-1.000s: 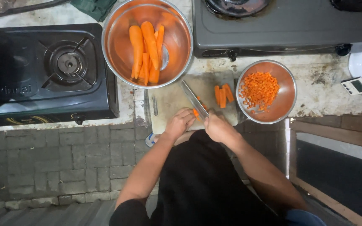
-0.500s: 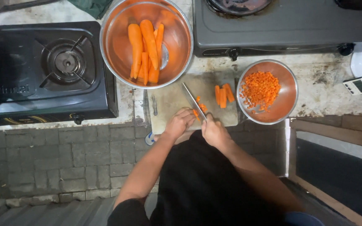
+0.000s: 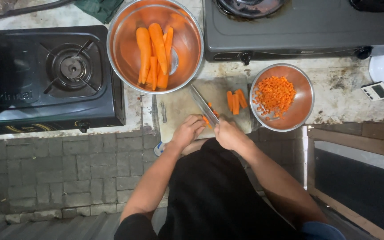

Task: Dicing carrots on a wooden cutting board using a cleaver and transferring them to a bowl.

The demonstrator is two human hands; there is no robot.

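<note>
**Head view: dicing a carrot on the cutting board**

Your right hand [image 3: 230,133] is clenched around the handle of the knife [image 3: 204,105], its blade angled away from your fingers toward the large bowl of whole carrots [image 3: 154,49]. Your left hand [image 3: 187,131], fingers curled together, pins the carrot piece [image 3: 207,121] on the cutting board [image 3: 178,106], just beside the blade. The step appears to be dicing; the next cut calls for fingertips tucked clear. Cut sticks [image 3: 235,100] lie beyond your right knuckles, the bowl of diced carrot [image 3: 275,95] farther right.
</note>
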